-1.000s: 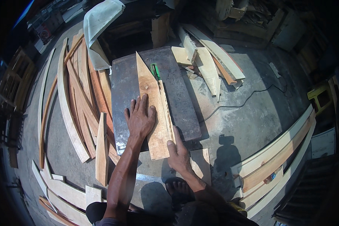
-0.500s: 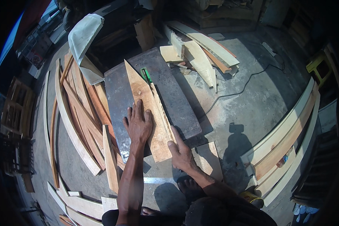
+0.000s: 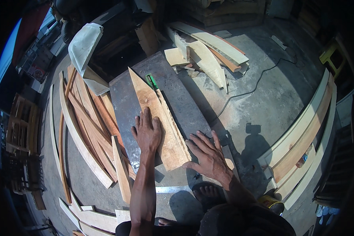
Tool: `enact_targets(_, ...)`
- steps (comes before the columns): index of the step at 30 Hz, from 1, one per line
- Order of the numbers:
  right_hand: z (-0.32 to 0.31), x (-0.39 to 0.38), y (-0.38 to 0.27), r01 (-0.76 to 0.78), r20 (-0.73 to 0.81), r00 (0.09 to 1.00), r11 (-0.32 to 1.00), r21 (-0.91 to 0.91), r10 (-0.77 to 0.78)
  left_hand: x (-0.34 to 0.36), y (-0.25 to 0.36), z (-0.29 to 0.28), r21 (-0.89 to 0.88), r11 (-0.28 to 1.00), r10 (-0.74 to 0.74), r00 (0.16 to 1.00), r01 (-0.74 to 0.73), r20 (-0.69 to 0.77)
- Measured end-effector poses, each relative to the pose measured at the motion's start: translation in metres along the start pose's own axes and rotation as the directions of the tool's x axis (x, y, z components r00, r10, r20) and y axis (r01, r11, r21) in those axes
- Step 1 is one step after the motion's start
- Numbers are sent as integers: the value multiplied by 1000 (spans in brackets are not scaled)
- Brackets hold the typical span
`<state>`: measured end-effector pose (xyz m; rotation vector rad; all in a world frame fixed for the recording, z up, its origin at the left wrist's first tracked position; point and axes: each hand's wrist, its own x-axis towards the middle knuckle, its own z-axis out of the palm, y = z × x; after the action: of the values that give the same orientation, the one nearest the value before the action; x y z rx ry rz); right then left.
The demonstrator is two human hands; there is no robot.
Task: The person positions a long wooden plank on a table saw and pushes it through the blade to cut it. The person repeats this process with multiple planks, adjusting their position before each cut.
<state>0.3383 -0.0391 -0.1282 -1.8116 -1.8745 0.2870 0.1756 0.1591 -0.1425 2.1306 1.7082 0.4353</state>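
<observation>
Left hand (image 3: 146,133) is palm down on a pale wooden board (image 3: 169,135), fingers a bit spread and not gripped around anything, just lying flat on the wood. Board runs out past those fingertips to a sharp point, and its rough edge faces the right hand (image 3: 208,157). That right one is wide open, fingers fanned, thumb by the board's near corner; can't tell if it's actually touching there. Under the board is a dark tabletop (image 3: 124,94), and a green thing (image 3: 151,82) sits ahead of the left fingers, right against the wood. Off to the left of the left hand there's a pile of long planks (image 3: 86,129). Well ahead of the right hand are some pale offcuts (image 3: 204,63), and a flat metal strip (image 3: 173,189) lies on the floor below both hands
</observation>
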Motion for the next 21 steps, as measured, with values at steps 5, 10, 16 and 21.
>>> enact_targets(5, 8, -1, 6, 31, -29, 999, 999, 25, -30, 1, 0, 0, 0, 1000, -5, 1000, 5, 5)
enact_targets(10, 12, -2, 7, 35, -66, 997, 998, 55, -32, 2, 1, -1, 10, 1000, -9, 1000, 9, 6)
enact_targets(16, 14, -2, 6, 35, -75, 997, 997, 63, -30, 3, 0, -1, 12, 1000, -11, 1000, 11, 6)
enact_targets(21, 13, -2, 4, 20, -65, 998, 999, 39, -17, 4, -1, -1, 14, 1000, 2, 1000, -2, 3)
